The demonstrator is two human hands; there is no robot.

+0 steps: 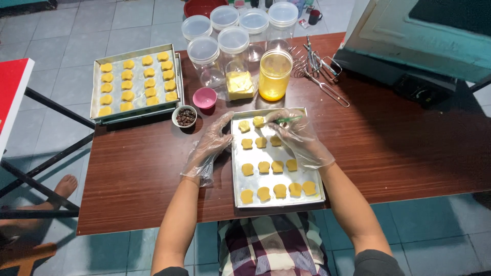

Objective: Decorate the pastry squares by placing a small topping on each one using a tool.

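Grey floor tiles surround a brown wooden table (153, 168), on which a metal baking tray (236, 179) of yellow cookie pieces (264, 167) is set near the front edge. The tray's left rim is touched by the gloved left hand (208, 148), its fingers loose and grasping nothing. A thin green-handled brush (286, 120) is pinched in the gloved right hand (302, 140) over the tray's far corner. A second filled tray (97, 94), a small bowl of dark pieces (184, 116), a pink cup (205, 97) and lidded clear jars (232, 43) are seen behind.
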